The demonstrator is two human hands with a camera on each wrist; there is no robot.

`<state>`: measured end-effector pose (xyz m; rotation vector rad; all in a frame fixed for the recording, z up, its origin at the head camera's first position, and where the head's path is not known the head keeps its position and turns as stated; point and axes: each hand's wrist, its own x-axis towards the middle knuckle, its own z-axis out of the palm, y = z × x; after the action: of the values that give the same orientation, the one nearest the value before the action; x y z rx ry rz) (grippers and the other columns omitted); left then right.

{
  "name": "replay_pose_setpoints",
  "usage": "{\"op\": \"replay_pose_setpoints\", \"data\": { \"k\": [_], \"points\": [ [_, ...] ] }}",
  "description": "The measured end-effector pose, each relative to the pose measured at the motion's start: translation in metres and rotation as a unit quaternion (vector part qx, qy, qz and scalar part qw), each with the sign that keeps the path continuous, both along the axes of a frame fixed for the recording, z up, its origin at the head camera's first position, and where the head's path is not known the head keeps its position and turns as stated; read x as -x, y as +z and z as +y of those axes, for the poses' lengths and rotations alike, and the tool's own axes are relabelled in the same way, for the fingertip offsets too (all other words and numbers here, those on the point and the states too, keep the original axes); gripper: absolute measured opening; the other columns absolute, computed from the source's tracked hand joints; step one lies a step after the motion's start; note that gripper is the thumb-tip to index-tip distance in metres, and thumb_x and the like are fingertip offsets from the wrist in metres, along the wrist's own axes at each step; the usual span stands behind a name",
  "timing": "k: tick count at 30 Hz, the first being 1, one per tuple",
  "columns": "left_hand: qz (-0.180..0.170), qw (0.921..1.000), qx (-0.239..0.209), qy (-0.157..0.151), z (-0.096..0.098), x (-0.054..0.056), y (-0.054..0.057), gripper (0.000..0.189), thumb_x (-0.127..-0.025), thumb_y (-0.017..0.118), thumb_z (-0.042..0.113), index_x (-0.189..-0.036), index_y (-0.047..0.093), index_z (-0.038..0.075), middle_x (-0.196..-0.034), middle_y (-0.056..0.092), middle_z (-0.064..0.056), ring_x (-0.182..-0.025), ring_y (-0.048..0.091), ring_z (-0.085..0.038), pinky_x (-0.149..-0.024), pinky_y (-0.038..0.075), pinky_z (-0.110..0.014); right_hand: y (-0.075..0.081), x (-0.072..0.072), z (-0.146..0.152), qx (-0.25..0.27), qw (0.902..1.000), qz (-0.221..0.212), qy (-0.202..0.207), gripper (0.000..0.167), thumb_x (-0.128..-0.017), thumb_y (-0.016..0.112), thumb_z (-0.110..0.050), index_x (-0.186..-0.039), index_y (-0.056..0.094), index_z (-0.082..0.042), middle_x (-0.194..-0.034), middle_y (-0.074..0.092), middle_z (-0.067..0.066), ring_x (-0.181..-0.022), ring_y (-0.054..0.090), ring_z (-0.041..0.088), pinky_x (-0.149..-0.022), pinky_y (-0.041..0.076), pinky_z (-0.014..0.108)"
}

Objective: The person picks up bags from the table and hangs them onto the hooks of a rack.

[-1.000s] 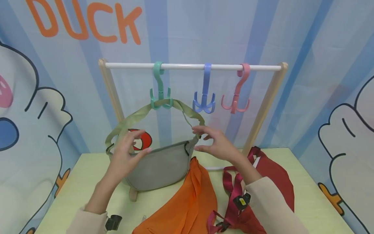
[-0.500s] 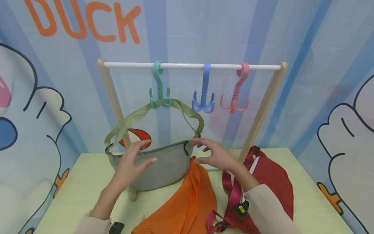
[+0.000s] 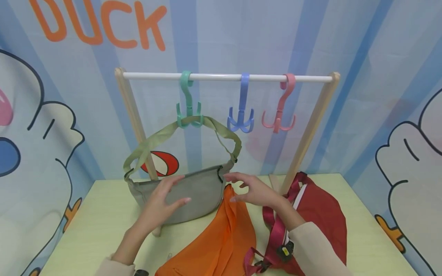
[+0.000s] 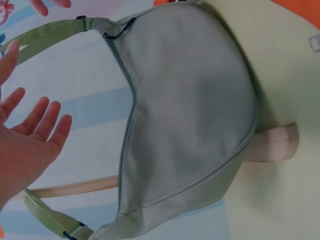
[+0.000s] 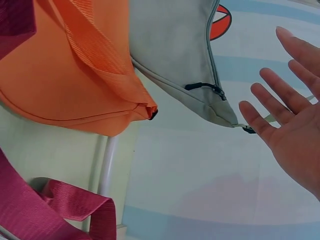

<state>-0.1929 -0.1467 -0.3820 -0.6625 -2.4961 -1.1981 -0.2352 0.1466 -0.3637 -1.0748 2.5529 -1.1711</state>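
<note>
A grey waist bag (image 3: 202, 195) hangs by its green strap (image 3: 159, 135) from the green hook (image 3: 188, 100). The bag tilts, its right end higher than its left. In front of its left part is my left hand (image 3: 159, 205), fingers spread and holding nothing. My right hand (image 3: 254, 190) is held near the bag's right end, just above an orange bag (image 3: 221, 237), also holding nothing. The left wrist view shows loose fingers beside the grey bag (image 4: 190, 110). In the right wrist view, the right hand (image 5: 297, 130) has extended fingers near the bag's strap end.
On a white rail (image 3: 217, 77) between wooden posts, a blue hook (image 3: 243, 103) and a pink hook (image 3: 281, 103) hang beside the green one. A red bag (image 3: 322, 214) with dark red straps lies on the table (image 3: 86, 230) at the right. Behind stands a printed backdrop (image 3: 221, 34).
Both hands have come down from the upper ends of the grey bag to lower in front of it. The bag stays hanging from the green hook.
</note>
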Motion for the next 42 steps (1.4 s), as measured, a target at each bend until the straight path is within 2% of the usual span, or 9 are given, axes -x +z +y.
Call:
{"op": "replay_pose_setpoints", "data": {
  "k": [6,10,16,20,27,32,37,42],
  "points": [
    [-0.033,0.9994,0.003,-0.005,0.003,-0.003,-0.013,0.058,-0.078,0.073,0.024,-0.129,0.048,0.009,-0.121,0.051,-0.007,-0.105,0.049,-0.025,-0.084,0.042,-0.044,-0.007,0.0,0.002,-0.011,0.9998,-0.01,0.01,0.063,-0.081,0.07,-0.013,-0.136,0.041,-0.007,-0.128,0.051,0.008,-0.116,0.045,0.025,-0.092,0.04,0.045],
    [-0.035,0.9993,0.01,-0.011,0.004,-0.004,-0.021,0.058,-0.078,0.074,0.022,-0.129,0.048,0.009,-0.119,0.052,-0.006,-0.102,0.05,-0.024,-0.082,0.043,-0.043,-0.014,0.0,0.005,-0.021,0.9996,-0.01,0.018,0.062,-0.082,0.069,-0.014,-0.136,0.04,-0.007,-0.127,0.051,0.009,-0.115,0.046,0.027,-0.092,0.039,0.047],
    [-0.04,0.9989,0.019,-0.017,0.006,-0.006,-0.033,0.059,-0.077,0.073,0.027,-0.128,0.049,0.009,-0.117,0.053,-0.005,-0.101,0.051,-0.022,-0.081,0.044,-0.041,-0.02,-0.003,0.006,-0.027,0.9986,-0.041,0.021,0.061,-0.081,0.068,-0.012,-0.136,0.041,-0.007,-0.128,0.05,0.008,-0.117,0.045,0.027,-0.094,0.037,0.048],
    [-0.054,0.9978,0.023,-0.031,0.008,-0.008,-0.04,0.058,-0.078,0.072,0.031,-0.127,0.049,0.01,-0.118,0.053,-0.005,-0.102,0.052,-0.022,-0.082,0.044,-0.043,-0.026,-0.004,0.007,-0.029,0.9973,-0.061,0.03,0.06,-0.082,0.068,-0.009,-0.135,0.04,-0.005,-0.13,0.049,0.01,-0.118,0.043,0.03,-0.094,0.036,0.051],
    [-0.11,0.9914,0.027,-0.064,0.011,-0.013,-0.051,0.06,-0.078,0.07,0.036,-0.128,0.048,0.013,-0.121,0.051,-0.003,-0.106,0.05,-0.023,-0.086,0.043,-0.043,-0.037,-0.005,0.008,-0.029,0.9946,-0.091,0.042,0.06,-0.082,0.068,-0.01,-0.135,0.04,-0.005,-0.132,0.045,0.015,-0.12,0.041,0.034,-0.095,0.033,0.054],
    [-0.113,0.9889,0.027,-0.092,0.012,-0.017,-0.058,0.059,-0.081,0.068,0.038,-0.128,0.048,0.01,-0.121,0.051,-0.005,-0.104,0.049,-0.025,-0.085,0.043,-0.042,-0.045,-0.007,0.009,-0.041,0.9931,-0.103,0.038,0.059,-0.082,0.068,-0.01,-0.135,0.041,-0.007,-0.132,0.046,0.015,-0.12,0.041,0.035,-0.095,0.033,0.055],
    [-0.107,0.9881,0.027,-0.106,0.014,-0.02,-0.061,0.058,-0.081,0.068,0.035,-0.127,0.048,0.007,-0.119,0.053,-0.006,-0.101,0.05,-0.023,-0.083,0.045,-0.037,-0.054,-0.011,0.009,-0.028,0.9903,-0.128,0.046,0.059,-0.082,0.067,-0.007,-0.135,0.04,-0.004,-0.133,0.044,0.017,-0.121,0.039,0.037,-0.096,0.03,0.056],
    [-0.14,0.9831,0.026,-0.115,0.016,-0.025,-0.065,0.057,-0.081,0.068,0.034,-0.128,0.047,0.009,-0.121,0.051,-0.006,-0.102,0.05,-0.024,-0.083,0.044,-0.039,-0.066,-0.013,0.008,-0.014,0.9896,-0.13,0.06,0.061,-0.081,0.066,-0.001,-0.135,0.039,0.0,-0.13,0.046,0.019,-0.119,0.041,0.036,-0.097,0.031,0.054]
  ]
}}
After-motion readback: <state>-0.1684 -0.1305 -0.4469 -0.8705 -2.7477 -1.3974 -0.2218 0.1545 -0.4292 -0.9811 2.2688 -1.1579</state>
